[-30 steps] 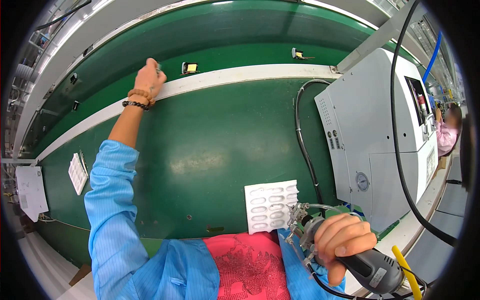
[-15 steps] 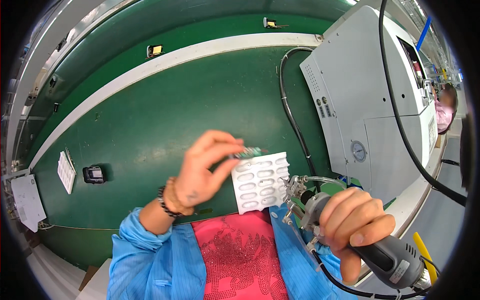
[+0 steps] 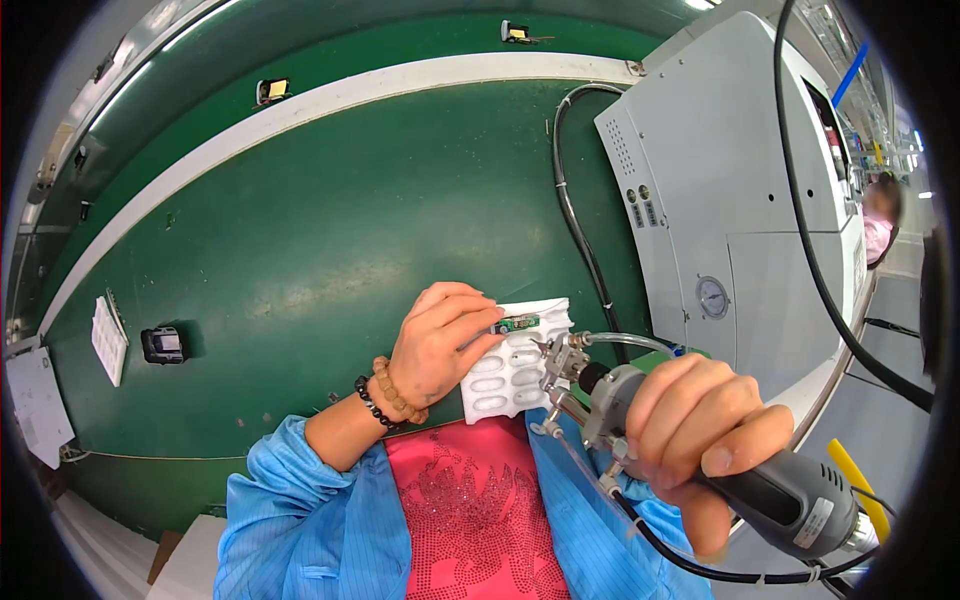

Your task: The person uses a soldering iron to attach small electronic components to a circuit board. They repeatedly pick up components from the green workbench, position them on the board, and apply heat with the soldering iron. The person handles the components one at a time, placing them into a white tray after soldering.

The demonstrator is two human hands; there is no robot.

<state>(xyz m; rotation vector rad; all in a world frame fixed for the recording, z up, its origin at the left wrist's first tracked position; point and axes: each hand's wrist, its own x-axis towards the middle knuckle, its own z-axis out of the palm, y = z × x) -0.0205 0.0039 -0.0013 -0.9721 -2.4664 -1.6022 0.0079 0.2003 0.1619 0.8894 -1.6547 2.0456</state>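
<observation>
My left hand [image 3: 437, 345], with two bead bracelets on its wrist, pinches a small green circuit board [image 3: 519, 324]. The board lies over the upper part of a white moulded tray [image 3: 535, 305] with rows of oval hollows. In my right hand [image 3: 700, 430] is a grey and black hand-held dispensing tool [image 3: 780, 505], with metal fittings, a clear tube and a black cable. The tool's metal tip [image 3: 548, 350] points left, over the tray's right side and just below the board. Whether the tip touches anything cannot be told.
A large grey machine [image 3: 690, 200] with a gauge stands right, a black hose [image 3: 575, 215] beside it. On the green bench's left are a black housing [image 3: 165, 344] and another white tray [image 3: 109, 342]. Beyond a white rail sit two small parts [image 3: 272, 91]. A person [image 3: 880, 215] is far right.
My left hand has moved right and slightly down, bringing the circuit board from the tray's upper edge to over its hollows. The tool's tip has shifted left and up towards the board.
</observation>
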